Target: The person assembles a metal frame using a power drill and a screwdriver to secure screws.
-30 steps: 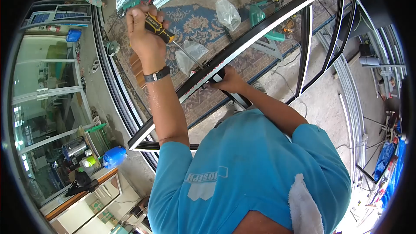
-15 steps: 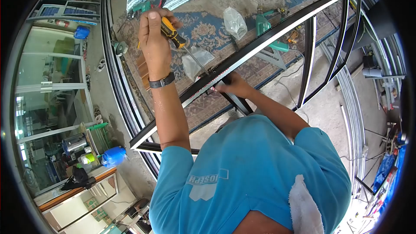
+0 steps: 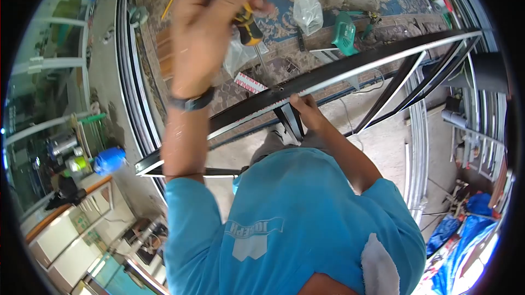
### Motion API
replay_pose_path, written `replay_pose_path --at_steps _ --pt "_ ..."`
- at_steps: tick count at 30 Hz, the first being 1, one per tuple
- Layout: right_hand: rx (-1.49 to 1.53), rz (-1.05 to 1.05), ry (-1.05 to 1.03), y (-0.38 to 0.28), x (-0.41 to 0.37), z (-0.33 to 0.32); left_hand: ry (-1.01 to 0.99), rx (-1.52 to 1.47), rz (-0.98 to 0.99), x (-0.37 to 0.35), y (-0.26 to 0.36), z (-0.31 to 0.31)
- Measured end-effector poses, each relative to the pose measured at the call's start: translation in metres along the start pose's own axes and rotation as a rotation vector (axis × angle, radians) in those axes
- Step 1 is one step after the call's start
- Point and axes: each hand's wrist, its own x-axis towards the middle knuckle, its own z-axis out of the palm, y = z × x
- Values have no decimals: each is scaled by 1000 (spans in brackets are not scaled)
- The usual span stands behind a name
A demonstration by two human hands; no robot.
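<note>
My left hand (image 3: 205, 38), with a dark watch on the wrist, is raised close to the camera and blurred. Its fingers are wrapped round a screwdriver (image 3: 250, 31) with a yellow and black handle. The shaft points down towards a long black metal frame (image 3: 350, 67), and its tip appears apart from the bar. A small dark mark or hole shows on the bar near there. At the joint with a crosspiece (image 3: 290, 121), my right hand (image 3: 309, 112) grips the frame, thumb against the bar's near edge. Its other fingers are partly hidden.
Beyond the frame, a clear plastic bag (image 3: 308, 13) and a green power tool (image 3: 344, 32) lie on a patterned carpet (image 3: 377, 13). Long metal profiles (image 3: 418, 153) run along the floor at right. Glass-panelled frames (image 3: 49, 76) stand at left.
My left hand has come up nearer the camera, lifting the screwdriver away from the bar. The view has shifted. My right hand stays at the joint, its thumb now showing more.
</note>
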Motion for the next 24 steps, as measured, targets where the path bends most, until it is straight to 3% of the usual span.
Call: replay_pose_path --at_steps 3,5,7,8,9,10,12,15,18,19,20,22,24 --pt "78 58 15 9 -37 -4 228 237 -22 23 94 -33" --pt "132 -25 -78 23 -55 -15 285 467 -146 10 102 -100" --pt "239 -244 -312 9 -61 -13 258 682 -268 -8 81 -137" --pt "296 -351 -424 -3 -64 -10 220 517 -434 -28 62 -153" --pt "206 -376 -343 -18 -72 -3 200 367 -605 -47 44 -168" --pt "163 -444 -347 -11 -74 -7 306 446 -830 -74 21 -169" --pt "23 -508 -374 -5 -79 -21 356 23 -956 -127 -9 -171" --pt "-106 -480 -413 -16 -92 -34 584 -400 -994 -157 -27 -118" --pt "69 -455 -298 -9 -106 -27 143 -409 -1150 -173 -39 -67" --pt "176 -430 -234 -15 -107 -20 94 -477 -1232 -177 -42 -51" --pt "282 -416 -173 -19 -106 -18 10 -537 -1168 -177 -47 -37" --pt "292 -326 -128 -19 -114 -20 -30 -647 -1027 -177 -57 -22" --pt "288 -285 -128 -16 -119 -25 19 -593 -1115 -165 -57 -15"
